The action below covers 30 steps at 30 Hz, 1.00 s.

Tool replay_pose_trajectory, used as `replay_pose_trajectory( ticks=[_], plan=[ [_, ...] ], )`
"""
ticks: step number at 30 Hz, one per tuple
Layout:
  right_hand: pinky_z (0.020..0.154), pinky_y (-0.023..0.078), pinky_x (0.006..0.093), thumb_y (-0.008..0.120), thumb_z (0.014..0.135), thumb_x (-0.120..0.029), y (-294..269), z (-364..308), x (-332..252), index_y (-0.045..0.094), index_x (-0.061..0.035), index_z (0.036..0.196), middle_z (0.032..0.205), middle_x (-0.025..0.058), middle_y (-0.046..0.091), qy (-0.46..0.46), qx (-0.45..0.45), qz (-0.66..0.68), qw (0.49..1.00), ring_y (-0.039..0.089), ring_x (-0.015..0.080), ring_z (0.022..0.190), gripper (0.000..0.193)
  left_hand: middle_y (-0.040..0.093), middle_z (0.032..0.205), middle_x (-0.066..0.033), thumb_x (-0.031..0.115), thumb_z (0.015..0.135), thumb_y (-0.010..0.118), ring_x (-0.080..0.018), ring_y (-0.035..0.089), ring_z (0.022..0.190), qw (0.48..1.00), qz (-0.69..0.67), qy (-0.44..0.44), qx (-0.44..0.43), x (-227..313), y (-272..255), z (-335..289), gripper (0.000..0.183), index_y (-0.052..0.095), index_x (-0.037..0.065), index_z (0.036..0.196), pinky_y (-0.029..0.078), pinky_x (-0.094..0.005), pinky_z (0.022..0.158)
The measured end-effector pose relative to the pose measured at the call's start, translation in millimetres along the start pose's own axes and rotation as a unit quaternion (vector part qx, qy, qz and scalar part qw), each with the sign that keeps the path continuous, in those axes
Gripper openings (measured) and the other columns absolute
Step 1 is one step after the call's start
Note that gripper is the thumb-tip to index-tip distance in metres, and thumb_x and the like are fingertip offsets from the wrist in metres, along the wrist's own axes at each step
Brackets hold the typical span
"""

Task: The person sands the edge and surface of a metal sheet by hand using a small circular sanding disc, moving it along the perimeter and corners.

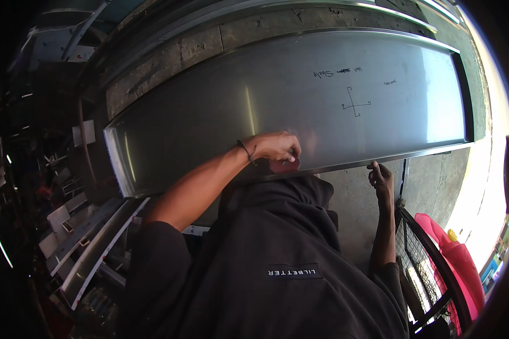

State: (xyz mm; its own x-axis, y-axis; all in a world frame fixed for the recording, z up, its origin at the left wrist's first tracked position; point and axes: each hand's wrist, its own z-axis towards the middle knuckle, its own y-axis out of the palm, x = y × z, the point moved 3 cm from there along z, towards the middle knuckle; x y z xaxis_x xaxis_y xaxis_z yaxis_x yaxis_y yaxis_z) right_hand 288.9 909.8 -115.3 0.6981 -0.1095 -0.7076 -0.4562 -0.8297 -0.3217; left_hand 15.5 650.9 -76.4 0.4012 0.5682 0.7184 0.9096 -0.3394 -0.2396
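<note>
Left hand [274,148] presses what seems a reddish pad [283,165] on a long, shiny steel sheet [300,107]; right hand [380,178] grips its lower edge.

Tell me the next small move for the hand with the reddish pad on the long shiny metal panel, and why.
Probably slide the left hand and its reddish pad sideways along the long shiny steel panel. The pad sits pressed near the panel's lower edge, most of the surface lies beyond it on either side, and the right hand grips that lower edge, seemingly steadying it.
</note>
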Motion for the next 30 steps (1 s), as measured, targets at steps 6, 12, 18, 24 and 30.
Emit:
replay_pose_trajectory(
  ticks=[6,12,18,24,30],
  plan=[
    [0.051,0.03,0.0237,0.065,0.096,-0.05,-0.7,1.9,1.4,0.071,0.0008,0.094,0.062,-0.0013,0.054,0.001,0.002,-0.02,1.0,0.044,0.0051,0.054,0.052,0.072,0.095,-0.0149,0.014,0.092,0.067,-0.0308,0.068,0.089,0.999,0.018,0.031,0.029,5.6,-2.8,-3.6,0.022,0.07,0.003,0.111,0.048,-0.0471,0.077],
    [0.053,0.038,0.034,0.065,0.095,-0.05,-6.2,-8.0,-26.8,0.069,-0.0001,0.089,0.062,0.0072,0.058,-0.009,0.054,-0.188,0.981,0.053,0.016,0.053,0.05,0.073,0.092,-0.0114,0.015,0.091,0.067,-0.0314,0.069,0.092,0.985,0.091,-0.147,0.006,-99.1,13.5,-149.9,0.017,0.069,0.003,0.102,0.051,-0.0453,0.079],
    [0.069,0.05,0.0428,0.061,0.097,-0.022,140.4,-59.5,-163.2,0.066,0.0001,0.093,0.089,0.0176,0.067,-0.254,-0.102,-0.22,0.936,0.063,0.0385,0.078,0.023,0.071,0.084,-0.0105,0.012,0.095,0.063,-0.0222,0.069,0.079,0.924,-0.062,-0.178,0.333,-87.3,21.3,-224.2,0.013,0.067,0.0,0.099,0.051,-0.0367,0.072],
    [0.091,0.052,0.0456,0.06,0.096,-0.02,302.5,-45.3,-131.9,0.07,-0.0074,0.109,0.11,0.0155,0.07,-0.315,-0.37,-0.312,0.816,0.065,0.0361,0.105,0.021,0.065,0.079,-0.0081,0.012,0.099,0.06,-0.0119,0.061,0.076,0.847,-0.191,-0.122,0.481,-80.5,54.4,-238.3,0.017,0.063,-0.004,0.097,0.048,-0.0301,0.072],
    [0.09,0.053,0.0436,0.062,0.093,-0.022,336.4,-61.8,-120.5,0.07,-0.0067,0.114,0.111,0.0176,0.071,-0.227,-0.504,-0.366,0.749,0.068,0.034,0.105,0.027,0.062,0.08,-0.0049,0.014,0.1,0.06,-0.0091,0.06,0.08,0.783,-0.255,-0.15,0.548,-78.2,83.1,-266.1,0.018,0.063,-0.004,0.097,0.046,-0.0271,0.074]
  ],
)
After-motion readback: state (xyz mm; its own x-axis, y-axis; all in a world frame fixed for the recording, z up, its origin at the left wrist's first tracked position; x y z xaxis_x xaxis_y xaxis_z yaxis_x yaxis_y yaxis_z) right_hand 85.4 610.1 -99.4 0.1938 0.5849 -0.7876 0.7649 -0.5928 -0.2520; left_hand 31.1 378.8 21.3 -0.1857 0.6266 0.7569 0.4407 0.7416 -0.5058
